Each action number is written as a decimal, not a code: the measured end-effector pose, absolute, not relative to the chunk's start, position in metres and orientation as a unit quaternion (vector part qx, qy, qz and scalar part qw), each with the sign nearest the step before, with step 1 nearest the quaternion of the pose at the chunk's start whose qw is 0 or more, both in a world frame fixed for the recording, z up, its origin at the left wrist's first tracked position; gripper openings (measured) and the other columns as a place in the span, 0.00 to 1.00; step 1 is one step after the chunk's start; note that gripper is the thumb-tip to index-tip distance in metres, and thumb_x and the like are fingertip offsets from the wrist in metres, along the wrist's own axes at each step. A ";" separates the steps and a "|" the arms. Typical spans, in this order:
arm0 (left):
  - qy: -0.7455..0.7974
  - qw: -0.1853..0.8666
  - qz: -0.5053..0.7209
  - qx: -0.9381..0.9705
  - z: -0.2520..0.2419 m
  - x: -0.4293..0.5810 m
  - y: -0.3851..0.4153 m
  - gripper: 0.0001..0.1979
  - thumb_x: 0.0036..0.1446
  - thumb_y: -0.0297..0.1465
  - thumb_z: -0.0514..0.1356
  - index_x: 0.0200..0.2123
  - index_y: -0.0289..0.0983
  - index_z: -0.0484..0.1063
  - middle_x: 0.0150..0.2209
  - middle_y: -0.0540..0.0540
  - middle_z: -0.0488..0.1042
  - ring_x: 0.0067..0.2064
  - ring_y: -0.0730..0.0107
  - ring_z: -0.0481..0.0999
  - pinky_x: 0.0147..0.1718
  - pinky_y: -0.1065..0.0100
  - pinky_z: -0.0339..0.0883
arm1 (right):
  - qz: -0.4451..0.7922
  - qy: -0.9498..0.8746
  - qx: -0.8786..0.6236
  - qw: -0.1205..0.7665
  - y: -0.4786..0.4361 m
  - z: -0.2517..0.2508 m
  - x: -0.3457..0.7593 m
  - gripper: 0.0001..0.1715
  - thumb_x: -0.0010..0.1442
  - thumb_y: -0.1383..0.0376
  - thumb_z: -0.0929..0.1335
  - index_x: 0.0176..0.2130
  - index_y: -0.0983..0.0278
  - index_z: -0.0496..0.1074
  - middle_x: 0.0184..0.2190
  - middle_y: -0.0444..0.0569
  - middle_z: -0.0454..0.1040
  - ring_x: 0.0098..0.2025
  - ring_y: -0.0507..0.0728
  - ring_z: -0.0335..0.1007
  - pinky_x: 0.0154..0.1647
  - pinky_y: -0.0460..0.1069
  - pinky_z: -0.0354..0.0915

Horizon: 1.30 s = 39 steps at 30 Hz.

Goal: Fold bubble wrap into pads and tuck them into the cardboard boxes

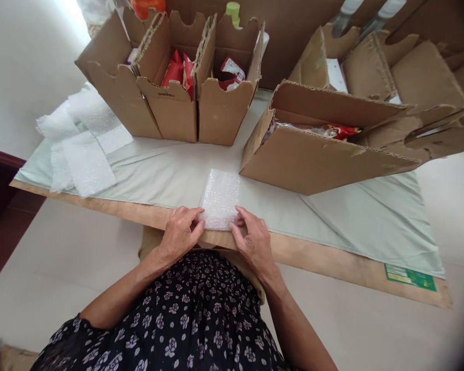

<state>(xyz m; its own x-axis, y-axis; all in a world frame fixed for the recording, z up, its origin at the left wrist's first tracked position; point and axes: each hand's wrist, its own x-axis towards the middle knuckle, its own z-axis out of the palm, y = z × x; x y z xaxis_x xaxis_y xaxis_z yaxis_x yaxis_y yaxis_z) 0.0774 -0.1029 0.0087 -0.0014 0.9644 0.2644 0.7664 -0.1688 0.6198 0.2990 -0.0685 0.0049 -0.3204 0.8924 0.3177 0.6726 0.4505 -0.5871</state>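
Note:
A flat, folded piece of bubble wrap (221, 200) lies on the cloth at the table's front edge, directly before me. My left hand (182, 226) has its thumb and fingertips closed on the near left corner. On the opposite side, my right hand (252, 234) holds the near right corner between thumb and curled fingers. Whether anything is inside the wrap cannot be made out. More bubble wrap pieces (88, 162) lie loosely overlapped at the table's left end.
Three cut-down cardboard boxes (174, 116) stand at the back left, with red packets (174, 69) in the middle one. A wide cardboard box (328, 159) holding wrapped packets sits to the right. Bottles (390, 9) show behind. A wooden edge (313, 255) borders the pale green cloth (371, 221).

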 end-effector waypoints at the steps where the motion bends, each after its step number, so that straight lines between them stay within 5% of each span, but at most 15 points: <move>1: 0.629 0.150 0.321 0.692 0.009 0.077 -0.101 0.13 0.63 0.27 0.60 0.50 0.37 0.77 0.29 0.49 0.78 0.36 0.60 0.77 0.42 0.58 0.71 | 0.141 -0.797 -0.492 0.321 -0.070 0.008 0.299 0.22 0.69 0.65 0.67 0.61 0.60 0.70 0.42 0.51 0.81 0.42 0.60 0.78 0.45 0.56 0.70; 8: 0.629 0.129 0.254 0.723 0.012 0.074 -0.092 0.16 0.64 0.28 0.61 0.55 0.37 0.75 0.30 0.48 0.78 0.36 0.59 0.76 0.42 0.57 0.70 | 0.084 -0.883 -0.394 0.243 -0.072 0.016 0.298 0.13 0.66 0.68 0.70 0.51 0.60 0.75 0.55 0.53 0.80 0.60 0.66 0.71 0.59 0.62 0.62; 14: 0.562 0.089 0.300 0.766 0.020 0.072 -0.104 0.13 0.66 0.34 0.63 0.52 0.38 0.76 0.54 0.37 0.79 0.56 0.50 0.75 0.55 0.50 0.69 | 0.128 -0.858 -0.410 0.283 -0.064 0.006 0.295 0.11 0.71 0.69 0.66 0.48 0.60 0.78 0.46 0.49 0.84 0.51 0.60 0.76 0.54 0.58 0.64; 17: 0.549 0.120 0.316 0.764 0.018 0.076 -0.102 0.09 0.68 0.28 0.59 0.47 0.39 0.78 0.43 0.43 0.82 0.47 0.57 0.78 0.50 0.53 0.70 | 0.177 -0.841 -0.415 0.298 -0.060 0.009 0.296 0.11 0.72 0.67 0.66 0.48 0.61 0.78 0.40 0.48 0.84 0.43 0.58 0.78 0.50 0.56 0.66; 20: 0.589 0.154 0.321 0.725 0.013 0.080 -0.092 0.10 0.67 0.28 0.58 0.46 0.37 0.79 0.35 0.45 0.82 0.38 0.61 0.77 0.43 0.57 0.71 | 0.167 -0.816 -0.450 0.321 -0.058 0.013 0.299 0.13 0.72 0.63 0.67 0.54 0.59 0.76 0.46 0.51 0.83 0.47 0.60 0.77 0.50 0.57 0.67; 26: 0.632 0.125 0.277 0.713 0.008 0.080 -0.074 0.11 0.65 0.29 0.59 0.48 0.36 0.79 0.33 0.44 0.81 0.38 0.58 0.77 0.43 0.56 0.69 | 0.090 -0.858 -0.418 0.284 -0.053 0.010 0.302 0.15 0.68 0.66 0.69 0.54 0.58 0.75 0.55 0.54 0.79 0.59 0.65 0.71 0.57 0.61 0.64; 32: 0.598 0.088 0.293 0.741 0.018 0.074 -0.087 0.15 0.67 0.37 0.62 0.54 0.39 0.76 0.53 0.38 0.79 0.53 0.52 0.76 0.53 0.52 0.68 | 0.131 -0.863 -0.408 0.266 -0.040 0.007 0.297 0.14 0.70 0.68 0.67 0.50 0.57 0.79 0.47 0.50 0.83 0.57 0.63 0.73 0.58 0.61 0.63; 36: 0.545 0.122 0.313 0.768 0.020 0.072 -0.090 0.10 0.70 0.31 0.58 0.49 0.38 0.77 0.43 0.42 0.82 0.47 0.57 0.78 0.50 0.55 0.69 | 0.166 -0.852 -0.408 0.284 -0.042 0.014 0.300 0.12 0.71 0.65 0.66 0.50 0.58 0.78 0.43 0.49 0.84 0.50 0.61 0.76 0.55 0.60 0.65; 39: 0.567 0.136 0.318 0.748 0.014 0.073 -0.074 0.10 0.69 0.30 0.57 0.48 0.37 0.78 0.37 0.44 0.82 0.41 0.60 0.77 0.45 0.57 0.69 | 0.135 -0.839 -0.432 0.303 -0.044 0.016 0.301 0.16 0.71 0.62 0.67 0.56 0.59 0.75 0.53 0.54 0.80 0.55 0.64 0.74 0.55 0.61 0.65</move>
<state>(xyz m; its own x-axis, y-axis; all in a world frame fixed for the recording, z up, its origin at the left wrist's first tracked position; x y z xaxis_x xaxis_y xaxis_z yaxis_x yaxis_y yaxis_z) 0.0731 -0.0736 0.0140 0.1551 0.9344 0.3206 0.7609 -0.3200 0.5645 0.3012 -0.0440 0.0162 -0.4428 0.8070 0.3907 0.6436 0.5894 -0.4882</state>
